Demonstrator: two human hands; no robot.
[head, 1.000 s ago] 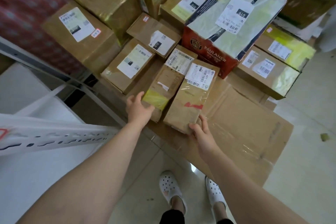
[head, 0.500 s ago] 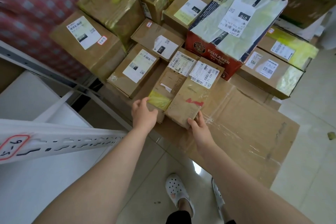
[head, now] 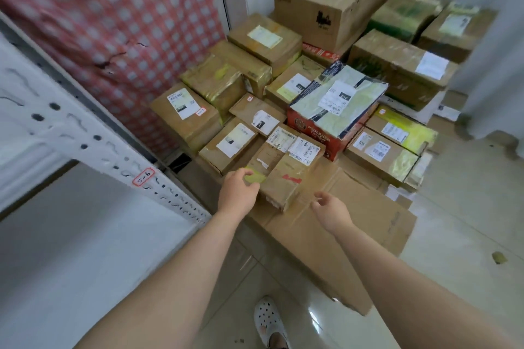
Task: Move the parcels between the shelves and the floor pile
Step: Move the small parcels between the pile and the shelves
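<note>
A narrow brown cardboard parcel [head: 262, 161] lies flat, its long axis pointing away from the person. The left hand [head: 238, 193] curls its grip round the near end. The right hand [head: 330, 210] hovers with its grip apart, empty.

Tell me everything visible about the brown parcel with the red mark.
The red-marked parcel is a narrow brown cardboard box with a white barcode label at its far end. It lies flat on the flattened cardboard sheet, against the yellow-taped parcel. The right hand hovers open beside its near end, not touching.
</note>
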